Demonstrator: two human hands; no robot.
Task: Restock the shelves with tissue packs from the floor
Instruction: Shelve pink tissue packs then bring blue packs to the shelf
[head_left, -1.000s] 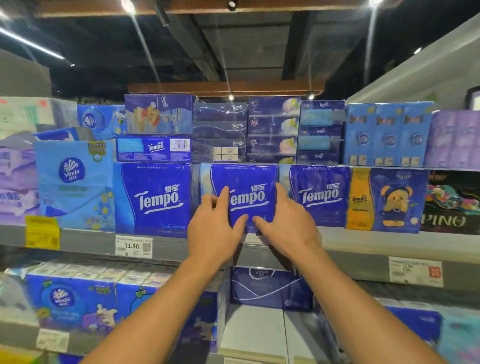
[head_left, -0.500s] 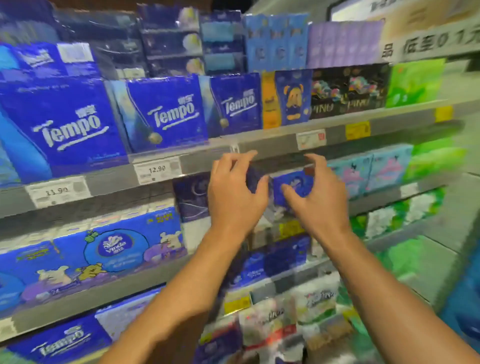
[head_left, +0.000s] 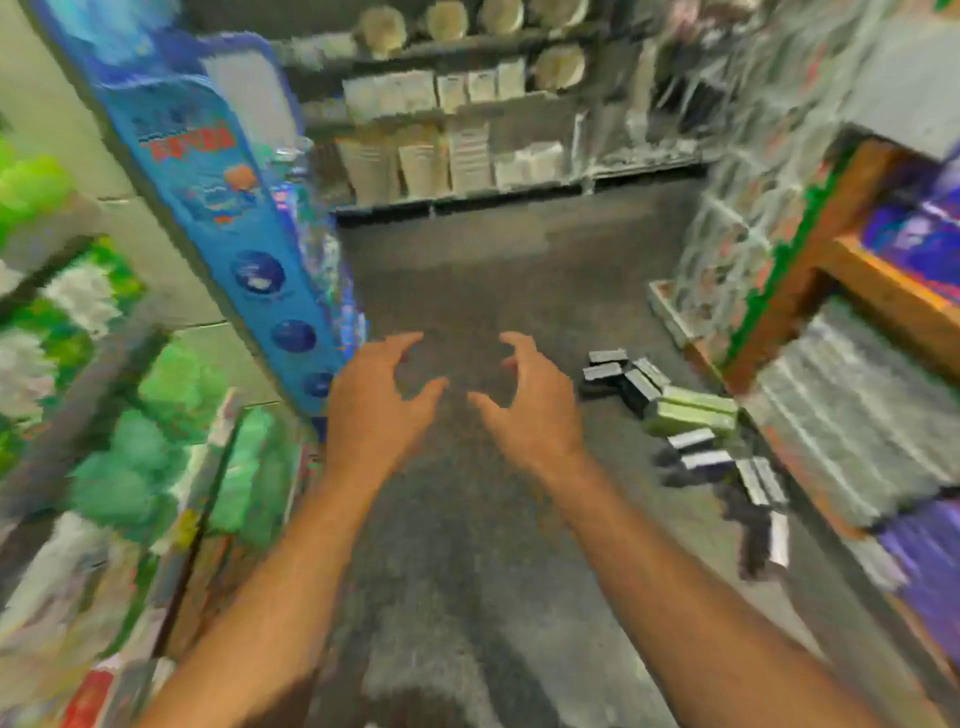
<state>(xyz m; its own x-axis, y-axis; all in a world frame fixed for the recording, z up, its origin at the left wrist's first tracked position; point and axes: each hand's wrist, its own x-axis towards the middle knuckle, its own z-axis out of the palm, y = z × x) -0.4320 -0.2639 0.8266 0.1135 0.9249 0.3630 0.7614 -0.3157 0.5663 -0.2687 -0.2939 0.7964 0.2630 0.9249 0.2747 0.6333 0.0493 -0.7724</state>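
Grey floor (head_left: 493, 270), scattered tissue packs (head_left: 685, 415) rightward.

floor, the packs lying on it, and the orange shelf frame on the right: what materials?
Floor: looks like grey matte concrete or carpet; blur hides the texture. Packs on the floor: probably film-wrapped tissue, with pale sheen on their faces. Shelf frame: orange-brown, wood-like, possibly painted metal.

No legible text; red lettering on blue display panel (head_left: 208, 171) too blurred.
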